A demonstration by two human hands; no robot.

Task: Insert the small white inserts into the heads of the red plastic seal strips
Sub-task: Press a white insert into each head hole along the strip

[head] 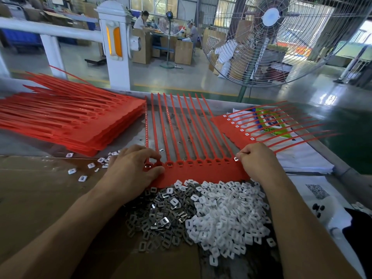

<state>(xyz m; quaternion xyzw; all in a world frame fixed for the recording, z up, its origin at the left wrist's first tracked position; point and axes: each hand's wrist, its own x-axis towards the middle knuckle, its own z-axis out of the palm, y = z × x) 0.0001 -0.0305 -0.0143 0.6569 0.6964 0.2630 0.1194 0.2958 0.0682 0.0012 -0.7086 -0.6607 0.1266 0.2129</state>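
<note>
A red sheet of joined seal strips (199,170) lies before me, its tails pointing away and its row of heads near the front. My left hand (130,168) pinches the sheet's left end at the first heads. My right hand (255,158) pinches a small white insert (236,159) at the rightmost head. A heap of white inserts (225,214) lies just in front of the sheet, beside a heap of grey metal clips (161,214).
A tall stack of red strip sheets (66,121) fills the left of the bench. Another sheet with white inserts in its heads (237,127) lies at the right on white bags (298,156). Loose inserts (80,172) are scattered on cardboard. A standing fan (269,37) is beyond the bench.
</note>
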